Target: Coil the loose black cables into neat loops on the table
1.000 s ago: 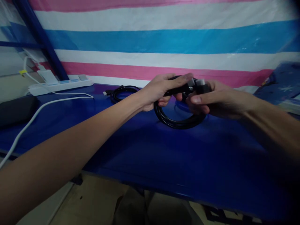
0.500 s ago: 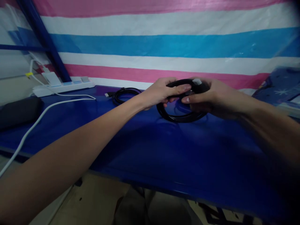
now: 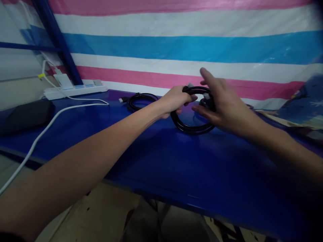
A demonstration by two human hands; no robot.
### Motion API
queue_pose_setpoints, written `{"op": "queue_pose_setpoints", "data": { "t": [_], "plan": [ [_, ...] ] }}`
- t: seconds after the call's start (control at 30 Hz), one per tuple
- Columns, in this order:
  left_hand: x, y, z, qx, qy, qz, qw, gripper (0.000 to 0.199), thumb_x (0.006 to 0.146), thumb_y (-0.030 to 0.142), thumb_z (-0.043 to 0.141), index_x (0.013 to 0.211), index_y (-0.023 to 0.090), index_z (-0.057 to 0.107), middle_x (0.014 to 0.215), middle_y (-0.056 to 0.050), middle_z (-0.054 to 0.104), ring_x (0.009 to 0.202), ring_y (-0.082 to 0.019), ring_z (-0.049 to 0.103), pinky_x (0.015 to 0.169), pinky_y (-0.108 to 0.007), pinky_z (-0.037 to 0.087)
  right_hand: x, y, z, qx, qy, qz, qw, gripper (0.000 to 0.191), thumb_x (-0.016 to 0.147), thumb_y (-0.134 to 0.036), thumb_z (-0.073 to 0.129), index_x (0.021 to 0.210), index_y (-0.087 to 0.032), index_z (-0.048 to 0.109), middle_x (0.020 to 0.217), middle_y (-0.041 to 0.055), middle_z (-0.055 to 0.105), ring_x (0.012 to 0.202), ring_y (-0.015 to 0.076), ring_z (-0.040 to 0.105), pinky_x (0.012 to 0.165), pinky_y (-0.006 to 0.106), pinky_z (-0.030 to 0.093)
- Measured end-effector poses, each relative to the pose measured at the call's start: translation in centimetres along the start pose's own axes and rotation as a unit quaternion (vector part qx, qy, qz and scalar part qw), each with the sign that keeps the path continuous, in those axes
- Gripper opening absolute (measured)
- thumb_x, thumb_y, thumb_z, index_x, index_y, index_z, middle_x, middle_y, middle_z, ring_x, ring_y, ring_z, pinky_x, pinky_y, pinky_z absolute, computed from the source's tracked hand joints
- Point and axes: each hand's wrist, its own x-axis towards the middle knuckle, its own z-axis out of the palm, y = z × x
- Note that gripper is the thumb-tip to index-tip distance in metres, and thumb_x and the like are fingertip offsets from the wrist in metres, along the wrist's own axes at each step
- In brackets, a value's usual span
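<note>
Left hand (image 3: 174, 100): gripping black coil (image 3: 192, 129) — pinch all loops together;
Right hand (image 3: 224, 106): splayed, unclenched; steady the connector (image 3: 206, 96)

Dim, blurry, dark right corners

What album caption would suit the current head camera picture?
Left hand grips a coiled black cable at a blue table, right hand open beside it, a second cable coil lying farther left.

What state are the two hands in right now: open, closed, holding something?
Left hand: closed, holding the coiled black cable.
Right hand: open, fingers spread, at the coil's right side; whether it touches cannot be told.
</note>
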Motion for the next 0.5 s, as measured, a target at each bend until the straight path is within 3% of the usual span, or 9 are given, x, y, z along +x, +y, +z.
{"op": "queue_pose_setpoints", "data": {
  "t": [0.1,0.23,0.37,0.5],
  "plan": [
    [-0.4,0.5,0.3,-0.046,-0.061,-0.049,0.996,0.010,0.077,0.013,0.053,0.073,0.017,0.045,0.061,0.003,0.037,0.043,0.000,0.023,0.042,-0.022,0.016,-0.2,0.0,0.4,-0.053,-0.027,0.023,0.998,0.067,0.087,-0.033,0.046,0.148,-0.021,0.023,0.126,0.0169,0.046,0.105,0.0304,0.055,0.085,0.047,0.048],
    [-0.8,1.0,0.5,-0.067,-0.115,-0.042,0.990,0.023,0.077,0.028,0.062,0.070,0.016,0.043,0.065,0.003,0.040,0.042,0.003,0.020,0.041,-0.021,0.011,-0.4,-0.2,0.3,-0.007,-0.021,0.140,0.990,0.090,0.078,-0.027,0.059,0.151,-0.022,0.006,0.088,0.0072,0.062,0.073,0.0240,0.061,0.070,0.040,0.050],
    [-1.1,1.2,0.8,0.008,-0.056,0.038,0.998,0.032,0.077,0.043,0.064,0.073,0.016,0.047,0.066,0.002,0.044,0.044,0.002,0.029,0.042,-0.019,0.015,-0.3,-1.0,-0.1,0.093,0.018,0.214,0.972,0.086,0.073,-0.023,0.066,0.147,-0.025,0.023,0.086,0.0042,0.064,0.069,0.0201,0.061,0.066,0.032,0.050],
    [-1.4,1.6,0.8,-0.014,-0.022,0.080,0.996,0.029,0.077,0.036,0.066,0.068,0.016,0.047,0.055,0.006,0.037,0.043,0.002,0.026,0.042,-0.019,0.013,0.1,-1.8,-0.3,0.264,0.032,0.288,0.920,0.079,0.069,-0.019,0.070,0.138,-0.028,0.034,0.071,-0.0013,0.060,0.055,0.0142,0.057,0.051,0.025,0.046]
  ]
}}
